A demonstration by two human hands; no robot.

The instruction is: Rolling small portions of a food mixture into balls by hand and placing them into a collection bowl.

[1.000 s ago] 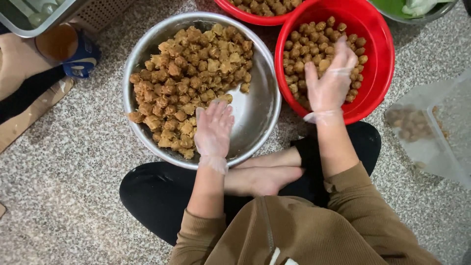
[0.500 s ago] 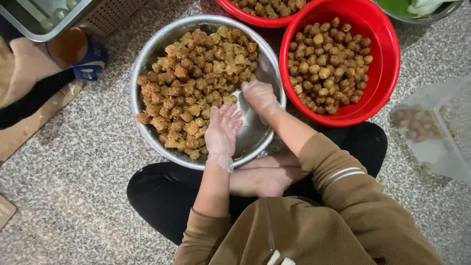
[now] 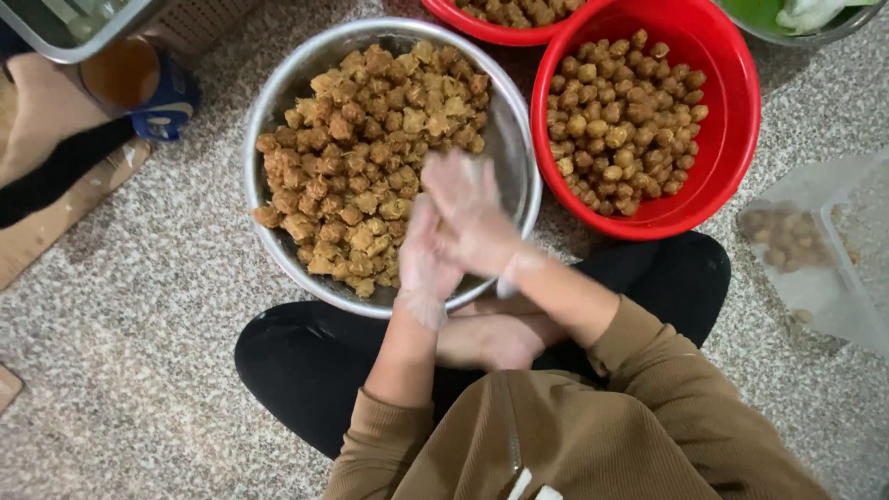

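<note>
Steel bowl (image 3: 278,102), centre-left on the speckled floor (image 3: 139,370), holds most of the rough brown lumps (image 3: 361,167). Red basin (image 3: 732,102), upper right, roughly half full of rounded balls (image 3: 620,120). Gloved left hand (image 3: 424,264) and right hand (image 3: 472,218) press together over the bowl's lower right rim; motion blur hides whether a lump sits between the palms.

The big bowl (image 3: 507,139) looks like shiny brushed metal, the basin (image 3: 732,111) next to it is glossy red plastic. Floor (image 3: 139,352) is speckled, grainy stone, and both hands wear thin clear plastic gloves (image 3: 468,218).
</note>
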